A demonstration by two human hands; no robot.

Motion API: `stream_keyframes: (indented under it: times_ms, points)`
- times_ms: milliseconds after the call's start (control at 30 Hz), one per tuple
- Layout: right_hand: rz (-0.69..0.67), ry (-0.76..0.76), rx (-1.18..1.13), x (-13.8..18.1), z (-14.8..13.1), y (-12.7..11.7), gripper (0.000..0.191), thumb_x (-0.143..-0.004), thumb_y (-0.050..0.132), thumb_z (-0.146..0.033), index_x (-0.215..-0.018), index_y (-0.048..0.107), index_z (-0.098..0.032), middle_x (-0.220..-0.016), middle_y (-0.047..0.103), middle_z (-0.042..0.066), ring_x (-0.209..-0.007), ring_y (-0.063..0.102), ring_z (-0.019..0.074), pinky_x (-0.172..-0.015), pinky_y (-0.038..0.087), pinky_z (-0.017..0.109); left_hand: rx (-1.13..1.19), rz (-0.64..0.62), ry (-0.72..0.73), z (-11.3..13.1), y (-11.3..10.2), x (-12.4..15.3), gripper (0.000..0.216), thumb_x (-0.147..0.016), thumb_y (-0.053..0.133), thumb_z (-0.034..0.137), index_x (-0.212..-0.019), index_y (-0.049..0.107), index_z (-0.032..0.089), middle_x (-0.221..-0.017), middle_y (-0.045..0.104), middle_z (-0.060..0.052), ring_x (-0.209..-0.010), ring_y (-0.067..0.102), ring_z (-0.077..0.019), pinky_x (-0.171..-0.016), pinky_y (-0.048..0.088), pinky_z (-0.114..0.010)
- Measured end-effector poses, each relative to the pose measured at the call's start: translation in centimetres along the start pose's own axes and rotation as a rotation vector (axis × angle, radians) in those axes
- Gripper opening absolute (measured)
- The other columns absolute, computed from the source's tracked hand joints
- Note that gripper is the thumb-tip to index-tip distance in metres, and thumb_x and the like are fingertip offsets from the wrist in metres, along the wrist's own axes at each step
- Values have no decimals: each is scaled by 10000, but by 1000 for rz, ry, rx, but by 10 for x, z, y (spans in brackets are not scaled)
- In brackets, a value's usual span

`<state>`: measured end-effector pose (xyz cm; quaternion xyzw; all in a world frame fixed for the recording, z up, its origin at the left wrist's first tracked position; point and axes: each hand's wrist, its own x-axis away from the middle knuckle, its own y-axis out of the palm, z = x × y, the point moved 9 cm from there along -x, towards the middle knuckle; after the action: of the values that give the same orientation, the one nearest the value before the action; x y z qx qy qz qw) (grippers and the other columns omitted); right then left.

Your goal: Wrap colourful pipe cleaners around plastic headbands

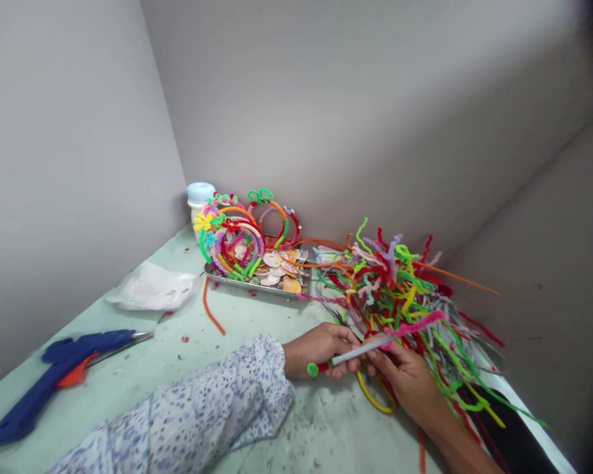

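Observation:
Between my two hands is a narrow headband [358, 349] wrapped in pipe cleaner, green and red at its left end and pale grey along the middle. A fuzzy pink pipe cleaner [422, 323] runs from the wrapped part up to the right. My left hand [326, 349] is closed round the band near the grey stretch. With thumb and fingers, my right hand [400, 375] pinches it where grey meets pink. Below the fingers hangs a yellow curve [375, 397]; whether it belongs to the headband I cannot tell.
A heap of coloured pipe cleaners [395, 276] lies right of a metal tray [277, 293] holding shells and finished headbands [232, 247]. A pale-blue-lidded jar [200, 194] stands behind. Toward the left are a white plastic packet [153, 287] and a blue glue gun [54, 375]. Walls border the table.

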<state>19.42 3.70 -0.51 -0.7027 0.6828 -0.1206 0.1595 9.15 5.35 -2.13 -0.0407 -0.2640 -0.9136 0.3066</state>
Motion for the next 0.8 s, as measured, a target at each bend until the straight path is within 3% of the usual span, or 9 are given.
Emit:
stream_keyframes:
  times_ms: [267, 467, 667, 800]
  points:
    - [-18, -28, 4, 0, -9, 3, 287, -809, 531, -451, -785, 613, -177, -625, 588, 2, -573, 547, 148, -556, 440, 255, -17, -63, 31, 1, 4, 1, 283, -685, 682, 354, -738, 516, 131, -570, 547, 24, -340, 435, -42, -325, 255, -161]
    - [11, -40, -115, 1, -13, 1, 281, -808, 541, -436, -843, 611, -166, -608, 581, -2, -560, 542, 144, -549, 435, 254, -14, -7, 25, 6, 7, 3, 256, -710, 657, 341, -759, 503, 143, -570, 531, 31, -348, 429, -41, -346, 297, -164]
    - [181, -95, -134, 3, -17, -14, 201, -816, 541, -389, -799, 581, -193, -602, 537, -16, -550, 513, 136, -536, 423, 243, -29, 50, 63, 7, 5, 1, 243, -718, 634, 339, -795, 507, 147, -585, 540, 26, -356, 428, -43, -355, 320, -163]
    - [240, -222, -60, 5, -23, -17, 137, -812, 556, -336, -821, 572, -200, -755, 555, 21, -650, 537, 151, -585, 445, 254, -27, 68, 87, 4, 0, -2, 256, -722, 631, 351, -811, 508, 144, -600, 538, 29, -360, 426, -37, -347, 299, -159]
